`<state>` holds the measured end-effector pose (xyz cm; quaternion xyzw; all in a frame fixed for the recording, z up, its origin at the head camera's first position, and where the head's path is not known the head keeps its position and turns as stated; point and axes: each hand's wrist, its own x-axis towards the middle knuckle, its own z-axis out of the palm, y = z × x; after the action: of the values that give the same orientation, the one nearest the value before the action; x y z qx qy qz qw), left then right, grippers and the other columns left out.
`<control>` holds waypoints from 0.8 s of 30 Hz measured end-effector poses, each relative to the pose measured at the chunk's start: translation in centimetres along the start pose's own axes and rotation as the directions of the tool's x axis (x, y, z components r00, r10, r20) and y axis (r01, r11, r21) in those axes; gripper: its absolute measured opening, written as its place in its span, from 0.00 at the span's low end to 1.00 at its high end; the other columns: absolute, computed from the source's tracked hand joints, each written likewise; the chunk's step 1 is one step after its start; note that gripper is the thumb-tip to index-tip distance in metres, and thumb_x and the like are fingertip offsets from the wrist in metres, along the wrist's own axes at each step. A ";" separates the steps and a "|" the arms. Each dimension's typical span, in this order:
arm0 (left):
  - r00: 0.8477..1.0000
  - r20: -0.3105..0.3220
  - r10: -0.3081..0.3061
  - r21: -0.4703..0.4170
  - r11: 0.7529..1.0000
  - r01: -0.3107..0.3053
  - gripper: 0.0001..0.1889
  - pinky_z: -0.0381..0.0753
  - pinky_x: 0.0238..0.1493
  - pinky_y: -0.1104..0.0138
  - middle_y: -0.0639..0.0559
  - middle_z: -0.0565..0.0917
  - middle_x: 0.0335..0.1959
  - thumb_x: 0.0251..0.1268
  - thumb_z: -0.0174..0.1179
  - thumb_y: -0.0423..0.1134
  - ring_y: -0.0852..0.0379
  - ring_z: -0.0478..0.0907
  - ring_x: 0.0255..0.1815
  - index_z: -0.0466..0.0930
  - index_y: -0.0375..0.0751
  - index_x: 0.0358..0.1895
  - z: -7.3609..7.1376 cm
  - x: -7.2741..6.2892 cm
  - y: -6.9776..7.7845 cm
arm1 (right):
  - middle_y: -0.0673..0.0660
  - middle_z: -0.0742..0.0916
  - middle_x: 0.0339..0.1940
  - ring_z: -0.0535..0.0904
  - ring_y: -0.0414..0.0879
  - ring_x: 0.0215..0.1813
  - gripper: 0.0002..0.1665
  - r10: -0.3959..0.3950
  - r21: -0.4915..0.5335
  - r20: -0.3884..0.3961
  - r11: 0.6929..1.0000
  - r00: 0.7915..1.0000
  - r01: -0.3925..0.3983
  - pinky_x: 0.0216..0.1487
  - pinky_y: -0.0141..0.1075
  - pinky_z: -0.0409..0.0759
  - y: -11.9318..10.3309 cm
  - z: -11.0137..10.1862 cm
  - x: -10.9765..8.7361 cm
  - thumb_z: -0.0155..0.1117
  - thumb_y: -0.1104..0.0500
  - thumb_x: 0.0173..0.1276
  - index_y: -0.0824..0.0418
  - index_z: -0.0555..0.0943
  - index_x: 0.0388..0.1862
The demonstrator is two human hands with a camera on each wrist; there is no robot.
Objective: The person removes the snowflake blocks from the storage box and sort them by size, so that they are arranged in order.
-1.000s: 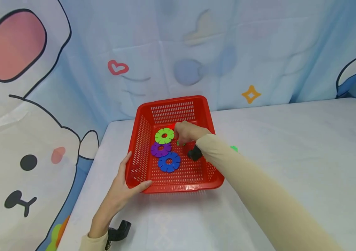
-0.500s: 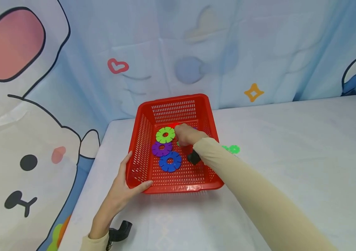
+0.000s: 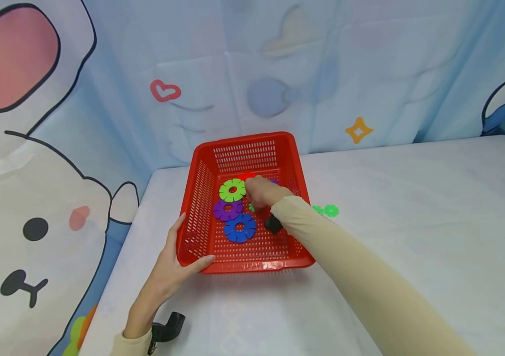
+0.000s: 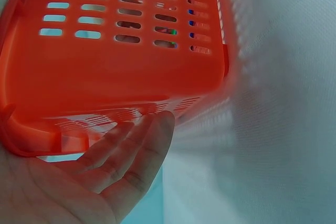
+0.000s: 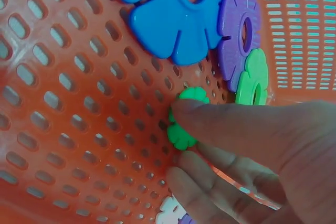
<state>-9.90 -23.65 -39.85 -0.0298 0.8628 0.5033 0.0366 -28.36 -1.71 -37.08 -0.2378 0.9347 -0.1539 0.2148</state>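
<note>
A red plastic basket (image 3: 245,268) stands tilted on the table, and my left hand (image 3: 163,277) grips its front left corner, thumb over the front rim, fingers along the outside. Inside it, my right hand (image 3: 263,192) pinches a small green flower disc (image 5: 182,136) at the basket's floor; the thumb covers part of the disc. Larger notched flower discs lie in a row to the hand's left: yellow-green (image 3: 225,192), purple (image 3: 219,211) and blue (image 3: 231,233). A red piece (image 3: 246,176) is partly hidden behind the hand.
Two small green discs (image 3: 331,211) lie on the white table (image 3: 412,207) right of the basket. In the right wrist view a white piece (image 5: 166,212) sits below the fingers, beside a bit of purple. A patterned curtain (image 3: 217,89) hangs behind.
My right hand has moved slightly left and down inside the basket, and its arm has lowered. A purple edge and the green table discs have come into sight. My left hand keeps its grip.
</note>
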 end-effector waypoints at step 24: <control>1.000 0.003 -0.006 0.003 1.000 0.006 0.57 0.76 0.68 0.41 0.42 0.60 0.80 0.62 0.74 0.49 0.38 0.63 0.76 0.41 0.57 0.86 -0.1 -0.2 0.3 | 0.56 0.89 0.30 0.86 0.51 0.31 0.03 -0.203 0.112 -0.034 0.972 0.978 0.206 0.34 0.36 0.86 -1.6 -5.3 -5.2 0.76 0.65 0.65 0.62 0.88 0.35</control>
<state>-9.73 -23.58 -39.58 -0.0316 0.8634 0.5020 0.0393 -26.16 0.58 -30.15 -0.3183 0.8971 -0.2317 0.2006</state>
